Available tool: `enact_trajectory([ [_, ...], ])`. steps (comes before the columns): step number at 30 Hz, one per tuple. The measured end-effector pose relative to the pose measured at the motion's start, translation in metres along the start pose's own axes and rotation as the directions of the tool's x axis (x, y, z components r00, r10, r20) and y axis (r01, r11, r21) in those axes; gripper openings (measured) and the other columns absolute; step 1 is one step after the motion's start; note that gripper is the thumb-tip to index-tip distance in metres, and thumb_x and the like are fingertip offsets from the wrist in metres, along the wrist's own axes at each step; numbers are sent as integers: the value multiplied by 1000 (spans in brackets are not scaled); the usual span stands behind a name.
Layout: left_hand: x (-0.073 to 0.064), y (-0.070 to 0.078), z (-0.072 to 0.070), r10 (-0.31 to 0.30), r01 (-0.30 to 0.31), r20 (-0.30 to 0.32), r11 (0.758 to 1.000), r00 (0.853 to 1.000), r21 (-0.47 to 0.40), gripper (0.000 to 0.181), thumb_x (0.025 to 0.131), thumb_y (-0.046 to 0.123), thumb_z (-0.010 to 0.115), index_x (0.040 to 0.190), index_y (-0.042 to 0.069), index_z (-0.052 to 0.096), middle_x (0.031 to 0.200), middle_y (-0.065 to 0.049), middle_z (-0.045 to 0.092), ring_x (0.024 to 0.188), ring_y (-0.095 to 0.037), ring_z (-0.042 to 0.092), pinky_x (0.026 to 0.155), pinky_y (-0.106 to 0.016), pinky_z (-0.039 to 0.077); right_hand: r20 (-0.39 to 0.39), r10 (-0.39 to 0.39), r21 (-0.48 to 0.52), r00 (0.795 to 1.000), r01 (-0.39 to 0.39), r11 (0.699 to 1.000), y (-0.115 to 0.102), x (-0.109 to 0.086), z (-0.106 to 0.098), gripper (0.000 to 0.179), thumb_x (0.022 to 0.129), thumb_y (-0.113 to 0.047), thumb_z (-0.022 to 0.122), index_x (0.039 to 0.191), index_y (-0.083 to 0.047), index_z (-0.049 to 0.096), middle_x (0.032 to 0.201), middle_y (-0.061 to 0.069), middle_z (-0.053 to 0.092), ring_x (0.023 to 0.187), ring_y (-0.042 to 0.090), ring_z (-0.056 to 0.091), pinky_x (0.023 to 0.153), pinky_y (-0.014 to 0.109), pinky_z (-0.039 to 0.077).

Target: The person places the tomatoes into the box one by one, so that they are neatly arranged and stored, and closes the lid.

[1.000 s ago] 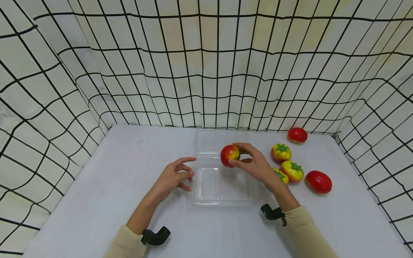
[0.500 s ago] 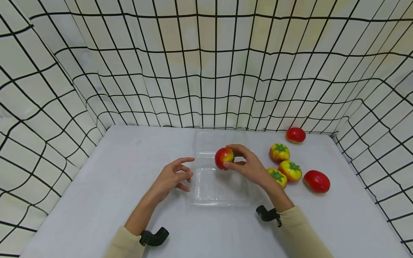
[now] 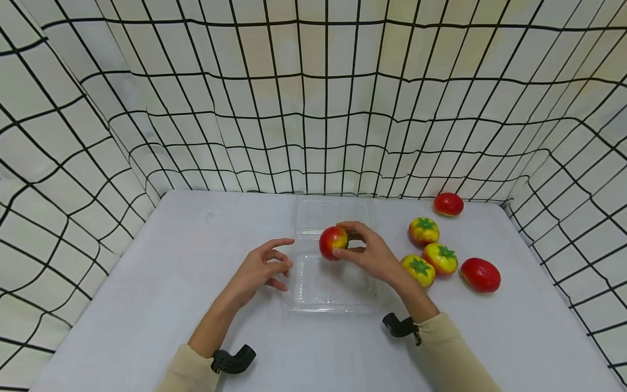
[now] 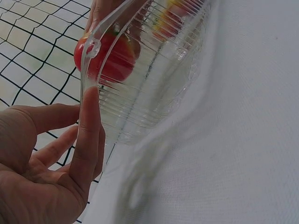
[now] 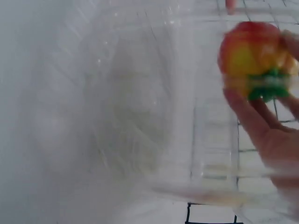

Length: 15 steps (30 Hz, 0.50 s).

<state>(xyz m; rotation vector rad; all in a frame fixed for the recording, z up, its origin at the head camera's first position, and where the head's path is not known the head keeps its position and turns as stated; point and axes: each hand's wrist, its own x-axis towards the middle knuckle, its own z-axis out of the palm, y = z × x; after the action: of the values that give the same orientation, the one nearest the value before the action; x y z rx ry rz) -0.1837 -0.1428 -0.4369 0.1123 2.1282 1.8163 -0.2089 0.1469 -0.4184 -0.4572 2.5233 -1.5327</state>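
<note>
Now, red-yellow fruit [image 3: 330, 244] pinched in right hand [image 3: 368, 252], above clear container [image 3: 315, 288]; left hand [image 3: 258, 270] nearby, fingers spread.

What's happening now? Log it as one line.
right hand: holds fruit above box | left hand: at box's left side, contact unclear | box: open, on table | other fruits: right of box

The left hand [image 3: 262, 268] has its fingers loosely bent; the right hand [image 3: 371, 253] makes a pinch, thumb facing fingers.
</note>
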Motion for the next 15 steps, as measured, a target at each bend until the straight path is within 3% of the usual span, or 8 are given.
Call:
enact_trajectory([
  [15, -1, 0, 0, -5, 5, -8, 1000, 1000, -1, 60, 97, 9, 71, 153, 12, 49, 99, -9, 64, 83, -26, 66, 66, -36, 66, -1, 13, -27, 1000, -14, 1000, -7, 0, 15, 60, 92, -29, 81, 145, -21, 55, 145, 4, 61, 130, 26, 58, 107, 44, 58],
])
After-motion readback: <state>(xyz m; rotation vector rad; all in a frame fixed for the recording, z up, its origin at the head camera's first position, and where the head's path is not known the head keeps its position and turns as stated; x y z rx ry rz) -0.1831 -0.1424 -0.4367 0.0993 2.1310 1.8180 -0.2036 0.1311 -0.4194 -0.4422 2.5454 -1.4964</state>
